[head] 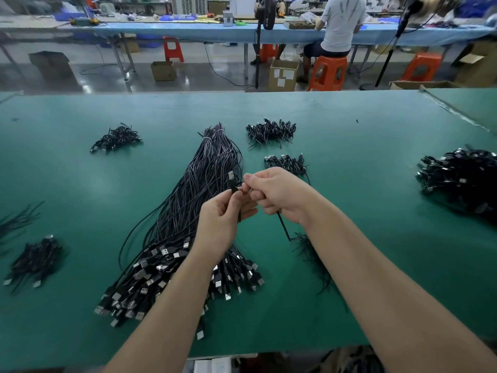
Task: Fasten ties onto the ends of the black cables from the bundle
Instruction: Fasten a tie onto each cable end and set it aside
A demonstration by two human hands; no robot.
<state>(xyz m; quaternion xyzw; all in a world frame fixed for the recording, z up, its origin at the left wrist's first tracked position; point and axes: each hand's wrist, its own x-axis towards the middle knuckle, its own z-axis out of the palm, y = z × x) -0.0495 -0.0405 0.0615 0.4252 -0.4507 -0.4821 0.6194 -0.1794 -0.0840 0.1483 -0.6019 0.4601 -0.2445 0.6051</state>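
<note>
Step in hand: tying one cable end. Left hand (224, 219) pinches the cable (231, 181) below its plug; right hand (274, 193) pinches the tie (283, 226). Both are above the bundle (193, 200), ties pile (309, 251) at 5 o'clock. Next: likely cinch the tie.

Green table (349, 211). Beyond it, grey floor with 3 cardboard boxes (283, 75), a red stool (172, 49) and orange stools (327, 73). Seated person (339, 25) faces a blue bench (188, 32). Black fan stand (258, 47) beside.
</note>
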